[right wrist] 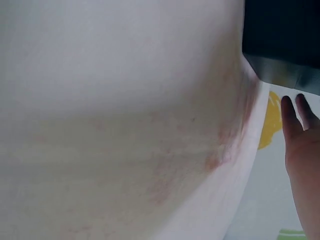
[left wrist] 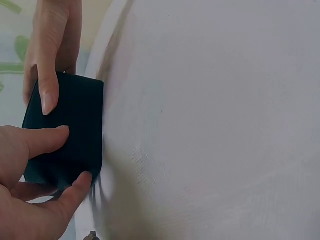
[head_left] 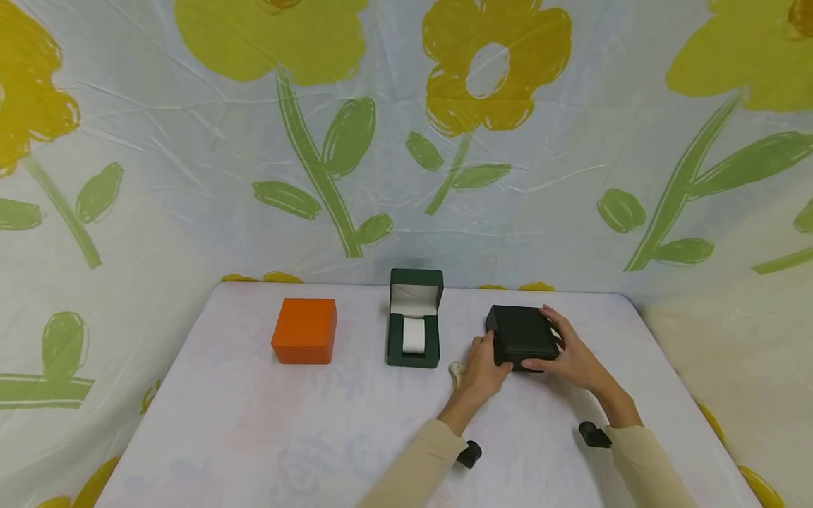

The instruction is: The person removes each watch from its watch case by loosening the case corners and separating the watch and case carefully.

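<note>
A black box (head_left: 524, 331), with its lid down, stands at the right of the table between both hands. My left hand (head_left: 485, 370) grips its left front corner, thumb on the front face. On the right side, my right hand (head_left: 571, 356) holds it with the thumb at the front and a finger up by the back corner. In the left wrist view, both thumbs lie on the front of the box (left wrist: 80, 120). A small pale item (head_left: 456, 375) lies beside the left hand, partly hidden, its kind unclear.
A green watch box (head_left: 413, 356) stands with its lid raised, a white cushion (head_left: 413, 335) inside. Further left sits an orange box (head_left: 305, 331) with its lid down. The white tablecloth (head_left: 356, 437) reaches back to a flower-printed curtain (head_left: 540, 233).
</note>
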Tool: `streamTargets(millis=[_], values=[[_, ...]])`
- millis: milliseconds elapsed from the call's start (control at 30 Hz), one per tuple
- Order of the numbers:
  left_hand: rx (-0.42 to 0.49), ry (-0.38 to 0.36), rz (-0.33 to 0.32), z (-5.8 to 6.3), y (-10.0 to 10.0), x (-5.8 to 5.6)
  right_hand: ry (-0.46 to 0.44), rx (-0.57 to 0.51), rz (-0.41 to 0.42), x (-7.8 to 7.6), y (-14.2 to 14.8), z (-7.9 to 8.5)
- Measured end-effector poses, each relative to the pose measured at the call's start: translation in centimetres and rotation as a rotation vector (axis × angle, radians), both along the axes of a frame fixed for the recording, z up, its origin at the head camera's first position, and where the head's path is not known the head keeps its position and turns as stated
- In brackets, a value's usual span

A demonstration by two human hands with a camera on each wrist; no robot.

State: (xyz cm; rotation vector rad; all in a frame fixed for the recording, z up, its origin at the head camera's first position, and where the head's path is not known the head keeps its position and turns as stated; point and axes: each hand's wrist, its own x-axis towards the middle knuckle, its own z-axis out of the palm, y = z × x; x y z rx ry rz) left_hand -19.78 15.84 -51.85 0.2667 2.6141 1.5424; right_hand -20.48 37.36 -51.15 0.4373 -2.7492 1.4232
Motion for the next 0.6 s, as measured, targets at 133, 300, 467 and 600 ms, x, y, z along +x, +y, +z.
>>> streamTargets(millis=[133, 300, 467, 600], values=[[-0.021, 0.003, 0.000, 0.07, 0.21, -0.21, 0.022, -0.020, 0.009, -0.24, 0.19, -0.10], [-0.014, 0.021, 0.011, 0.02, 0.07, -0.38, 0.037, 0.002, -0.008, -0.53, 0.34, -0.33], [-0.022, 0.049, 0.018, -0.06, -0.19, -0.38, 0.068, 0.023, -0.021, -0.56, 0.35, -0.38], [-0.038, 0.062, 0.025, -0.09, -0.30, -0.48, 0.074, 0.052, -0.033, -0.67, 0.28, -0.27]])
